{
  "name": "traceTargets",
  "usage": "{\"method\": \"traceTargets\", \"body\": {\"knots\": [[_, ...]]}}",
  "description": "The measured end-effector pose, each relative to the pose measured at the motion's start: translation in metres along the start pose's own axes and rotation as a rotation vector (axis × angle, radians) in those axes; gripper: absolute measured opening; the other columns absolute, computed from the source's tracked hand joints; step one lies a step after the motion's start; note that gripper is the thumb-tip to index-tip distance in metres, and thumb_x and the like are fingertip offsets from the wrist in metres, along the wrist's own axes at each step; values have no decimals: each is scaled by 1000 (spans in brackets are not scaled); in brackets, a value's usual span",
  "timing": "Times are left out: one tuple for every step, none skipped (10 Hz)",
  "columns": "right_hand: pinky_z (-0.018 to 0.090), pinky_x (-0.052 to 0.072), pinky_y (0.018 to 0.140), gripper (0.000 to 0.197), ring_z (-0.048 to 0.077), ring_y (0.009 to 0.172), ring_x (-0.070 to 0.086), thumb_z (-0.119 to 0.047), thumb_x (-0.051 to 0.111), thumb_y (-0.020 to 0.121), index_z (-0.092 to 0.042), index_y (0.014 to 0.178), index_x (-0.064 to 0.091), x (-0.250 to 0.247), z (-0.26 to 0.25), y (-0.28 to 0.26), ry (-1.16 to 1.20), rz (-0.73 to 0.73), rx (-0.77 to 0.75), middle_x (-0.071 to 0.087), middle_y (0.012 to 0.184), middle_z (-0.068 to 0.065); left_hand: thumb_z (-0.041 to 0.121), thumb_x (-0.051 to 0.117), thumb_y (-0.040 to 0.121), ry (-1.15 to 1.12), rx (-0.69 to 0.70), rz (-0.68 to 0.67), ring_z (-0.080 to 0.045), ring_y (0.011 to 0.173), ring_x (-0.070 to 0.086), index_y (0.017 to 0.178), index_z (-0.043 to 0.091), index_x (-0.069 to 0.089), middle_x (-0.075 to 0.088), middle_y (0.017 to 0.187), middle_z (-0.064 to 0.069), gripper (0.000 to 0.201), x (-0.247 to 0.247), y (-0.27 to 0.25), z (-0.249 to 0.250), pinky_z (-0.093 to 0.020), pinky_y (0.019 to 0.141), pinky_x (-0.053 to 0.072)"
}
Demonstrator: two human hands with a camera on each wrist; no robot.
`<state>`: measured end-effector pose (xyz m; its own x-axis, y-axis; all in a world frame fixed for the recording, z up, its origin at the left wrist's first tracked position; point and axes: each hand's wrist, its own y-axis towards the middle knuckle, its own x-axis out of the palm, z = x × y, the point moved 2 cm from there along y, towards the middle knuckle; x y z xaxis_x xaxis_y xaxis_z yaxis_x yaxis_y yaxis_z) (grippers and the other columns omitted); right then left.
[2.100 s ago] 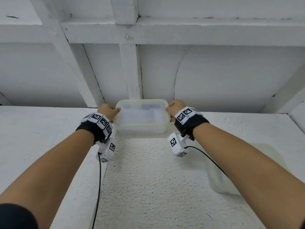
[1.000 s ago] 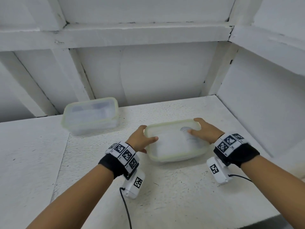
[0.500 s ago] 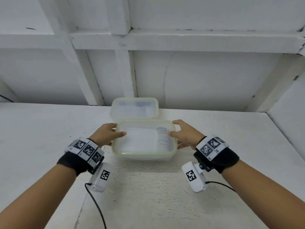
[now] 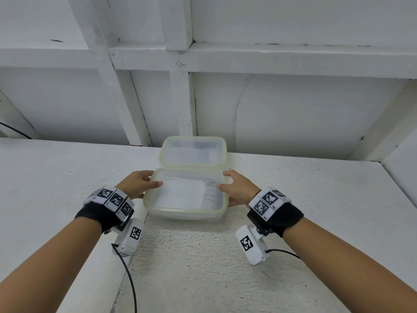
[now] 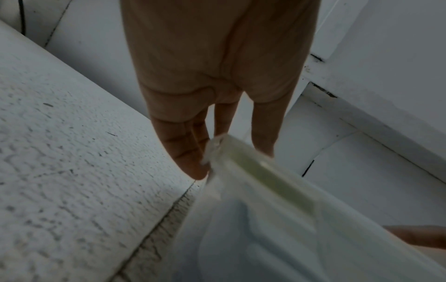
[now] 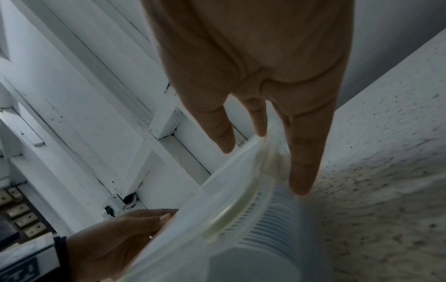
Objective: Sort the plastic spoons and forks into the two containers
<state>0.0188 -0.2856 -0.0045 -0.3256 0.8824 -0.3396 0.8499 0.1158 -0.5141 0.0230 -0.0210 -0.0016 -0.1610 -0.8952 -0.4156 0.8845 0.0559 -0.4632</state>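
The near container [image 4: 185, 195] sits between both hands, just in front of the far container [image 4: 193, 151]. The left hand [image 4: 135, 185] grips its left edge, thumb over the rim. The right hand [image 4: 239, 190] grips its right edge likewise.

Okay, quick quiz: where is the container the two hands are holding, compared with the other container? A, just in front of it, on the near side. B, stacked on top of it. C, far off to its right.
A: the held container, gripped by the left hand and the right hand, sits directly in front of the other container by the wall.
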Motion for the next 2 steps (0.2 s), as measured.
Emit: {"method": "traceTargets", "body": {"knots": [[37,53,87,54,26,101,59,-25,53,93,-23,142,30,-4,1,-2,-73,-17,-23,53,125,10,18,62,88,13,-5,-9,-30,107,59,132,8,49,62,116,-14,47,1,5,-1,-45,94,48],[33,44,91,60,23,109,51,-31,52,93,-22,145,23,-11,7,-9,-205,25,-85,50,127,8,26,62,89,193,34,103,-28,120,50,142,9,36,52,132,-14,62,-1,3,-1,-39,97,42]]}}
